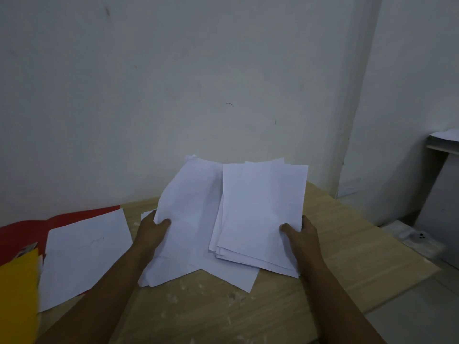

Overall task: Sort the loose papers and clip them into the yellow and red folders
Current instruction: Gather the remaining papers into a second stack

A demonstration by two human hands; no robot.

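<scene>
I note: left hand [155, 229] grips paper stack [188, 214], right hand [301, 235] grips second stack [260, 214], both above table [347, 249]. Red folder [27, 229] open w/ one sheet [84, 254] inside; yellow folder [17, 291] at left edge.

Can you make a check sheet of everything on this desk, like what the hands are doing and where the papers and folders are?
Surface: wooden table, pale smudges near the front edge.
Job's things: red folder lies open at the left with a white sheet on it; yellow folder at the near left edge, overlapping the red one.
Hands: left hand holds a bundle of papers; right hand holds a second stack. Both are lifted and tilted toward the camera.
Clutter: small object by the yellow folder, too blurred to tell.
Cables: nothing seen.
Surroundings: plain wall behind; shelf with papers at far right.
</scene>
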